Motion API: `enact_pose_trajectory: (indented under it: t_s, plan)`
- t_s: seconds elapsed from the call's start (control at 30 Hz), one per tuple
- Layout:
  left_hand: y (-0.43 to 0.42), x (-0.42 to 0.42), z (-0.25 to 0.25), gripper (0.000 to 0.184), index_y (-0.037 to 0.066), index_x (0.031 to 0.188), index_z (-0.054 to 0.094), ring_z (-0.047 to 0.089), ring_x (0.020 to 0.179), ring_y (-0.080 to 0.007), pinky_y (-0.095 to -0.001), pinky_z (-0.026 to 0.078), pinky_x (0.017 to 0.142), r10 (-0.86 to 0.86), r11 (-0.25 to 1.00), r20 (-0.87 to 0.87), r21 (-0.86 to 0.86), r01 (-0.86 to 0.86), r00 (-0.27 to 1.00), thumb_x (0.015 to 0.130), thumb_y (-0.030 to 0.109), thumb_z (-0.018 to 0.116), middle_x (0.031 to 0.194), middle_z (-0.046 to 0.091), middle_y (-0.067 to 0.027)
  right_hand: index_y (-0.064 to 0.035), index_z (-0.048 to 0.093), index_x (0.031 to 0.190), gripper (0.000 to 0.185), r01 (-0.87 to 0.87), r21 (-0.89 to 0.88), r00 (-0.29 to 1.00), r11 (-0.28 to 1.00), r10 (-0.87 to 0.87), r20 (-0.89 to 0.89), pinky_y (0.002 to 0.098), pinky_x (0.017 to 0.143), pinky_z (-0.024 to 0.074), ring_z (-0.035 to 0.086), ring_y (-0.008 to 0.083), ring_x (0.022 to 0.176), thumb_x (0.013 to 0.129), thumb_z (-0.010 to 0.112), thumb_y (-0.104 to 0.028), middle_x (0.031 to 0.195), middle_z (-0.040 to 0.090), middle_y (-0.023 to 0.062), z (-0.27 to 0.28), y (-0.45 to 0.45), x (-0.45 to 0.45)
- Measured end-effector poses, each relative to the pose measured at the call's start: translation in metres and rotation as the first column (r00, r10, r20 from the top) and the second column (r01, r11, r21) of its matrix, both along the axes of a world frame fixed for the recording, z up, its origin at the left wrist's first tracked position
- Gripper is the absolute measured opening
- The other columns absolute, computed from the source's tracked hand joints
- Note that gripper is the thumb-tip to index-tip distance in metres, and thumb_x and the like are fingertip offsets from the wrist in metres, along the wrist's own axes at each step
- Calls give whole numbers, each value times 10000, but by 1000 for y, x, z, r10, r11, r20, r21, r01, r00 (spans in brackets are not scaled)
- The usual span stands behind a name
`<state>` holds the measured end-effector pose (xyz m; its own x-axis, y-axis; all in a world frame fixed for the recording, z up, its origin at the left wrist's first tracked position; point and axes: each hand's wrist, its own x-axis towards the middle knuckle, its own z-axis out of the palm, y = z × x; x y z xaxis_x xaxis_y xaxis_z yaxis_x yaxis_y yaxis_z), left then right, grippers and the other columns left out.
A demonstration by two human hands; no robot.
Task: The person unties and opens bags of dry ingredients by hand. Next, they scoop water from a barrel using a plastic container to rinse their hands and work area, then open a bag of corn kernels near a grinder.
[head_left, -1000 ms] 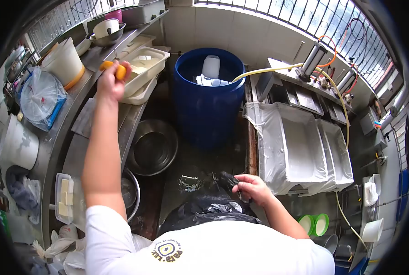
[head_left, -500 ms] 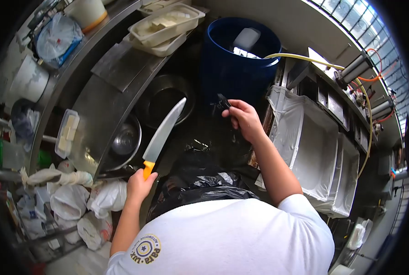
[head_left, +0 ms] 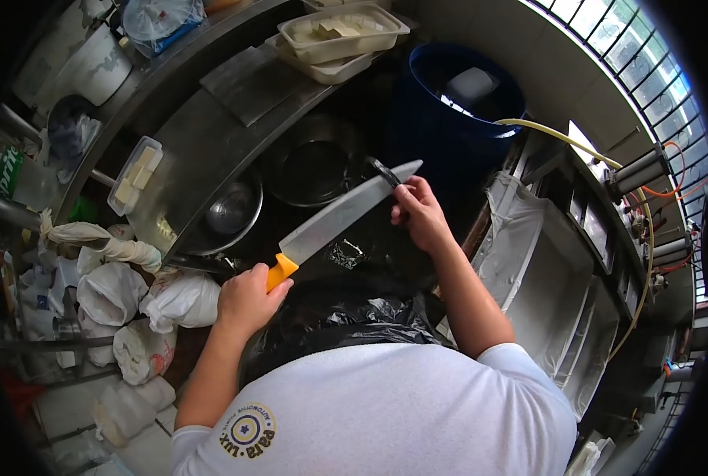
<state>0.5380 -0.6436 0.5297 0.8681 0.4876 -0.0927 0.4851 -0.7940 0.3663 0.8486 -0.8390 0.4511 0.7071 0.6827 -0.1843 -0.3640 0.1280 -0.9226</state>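
My left hand point(head_left: 248, 299) is closed around the yellow handle of a large knife point(head_left: 340, 218). Its wide blade points up and to the right, away from me. In my right hand point(head_left: 421, 214), fingertips pinch a thin black strip point(head_left: 385, 172), which looks like plastic. That strip crosses the blade close to the tip; whether it wraps round the metal or only lies against it, I cannot tell. Black plastic sheeting point(head_left: 354, 321) covers my front below the white shirt.
A steel counter point(head_left: 179, 159) on the left bears tubs of pale blocks point(head_left: 342, 36). Metal bowls point(head_left: 231, 214) lie beneath its edge. Ahead stands a blue barrel point(head_left: 449, 119); on the right, cloth-lined trays point(head_left: 540, 262) sit under a press. White bags point(head_left: 112, 289) hang at left.
The knife has tilted right, bringing its tip to my right hand. The black strip, previously apart from the blade, now lies across it. My view has shifted slightly.
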Motion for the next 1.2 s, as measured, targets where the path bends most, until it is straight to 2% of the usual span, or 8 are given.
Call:
enact_pose_trajectory:
  t_s: [0.07, 0.23, 0.37, 0.47, 0.7, 0.9, 1.03, 1.2]
  plan:
    - [4, -4, 9, 441, 34, 855, 588, 683, 744, -438, -520, 532, 653, -40, 999, -3, 6, 40, 999, 909, 449, 726, 779, 688, -218, -56, 488, 1355, 464, 73, 63, 997, 995, -73, 7, 266, 620, 517, 589, 111, 752, 982, 702, -228, 1132, 616, 66, 2, 1, -2]
    - [26, -9, 28, 493, 32, 811, 583, 668, 727, -436, -504, 522, 639, -152, 988, -26, -18, 151, 988, 901, 491, 738, 769, 677, -215, -131, 187, 1649, 1016, 61, 335, 997, 940, -71, 18, 436, 1180, 319, 346, 276, 1466, 805, 752, -152, 1646, 315, 98, 9, 22, 4]
    - [53, -10, 46, 468, 24, 779, 576, 651, 726, -450, -502, 506, 638, -120, 991, 6, -63, 120, 993, 871, 436, 778, 748, 658, -221, -64, 348, 1579, 857, -259, 534, 962, 805, 266, 66, 446, 1141, 418, 496, 288, 1364, 819, 724, -190, 1493, 523, 170, 29, 57, -11]
    - [80, -19, 46, 447, 28, 788, 580, 661, 731, -442, -503, 512, 646, -129, 991, 17, -16, 130, 991, 874, 423, 770, 752, 670, -217, -15, 452, 1503, 758, -319, 328, 946, 889, 317, 61, 402, 1051, 472, 636, 262, 1160, 881, 756, -324, 1188, 688, 125, 26, 80, -18]
    - [132, -34, -6, 418, 33, 816, 595, 687, 730, -443, -533, 530, 649, 65, 995, 140, 60, -74, 988, 909, 421, 718, 770, 696, -222, -11, 598, 1197, 285, -299, -138, 943, 944, 315, 105, 300, 658, 519, 610, 147, 661, 1063, 587, -263, 799, 602, 26, 23, 131, -91]
    - [175, -9, -60, 453, 37, 831, 596, 696, 731, -430, -526, 552, 662, 41, 999, 206, 11, -45, 978, 937, 467, 685, 762, 699, -222, -44, 642, 1136, 279, -391, -513, 904, 764, 424, -58, 267, 531, 398, 473, 88, 589, 1084, 534, -296, 714, 516, -26, 35, 192, -143]
    - [243, -47, -108, 543, 28, 904, 628, 716, 809, -423, -533, 566, 726, -40, 997, 15, 67, 39, 999, 967, 567, 599, 820, 721, -234, -22, 686, 977, 306, -173, -640, 869, 749, 422, 259, 266, 555, 391, 467, 56, 637, 1057, 574, -294, 731, 568, -31, 40, 185, -143]
    - [328, -115, -187, 610, -8, 1056, 652, 686, 956, -477, -556, 534, 852, 534, 834, -68, -119, -538, 843, 1002, 584, 515, 965, 720, -274, -58, 660, 961, 246, -142, -661, 939, 737, 311, 145, 244, 477, 276, 375, 30, 535, 1052, 586, -275, 656, 460, -83, 94, 157, -118]
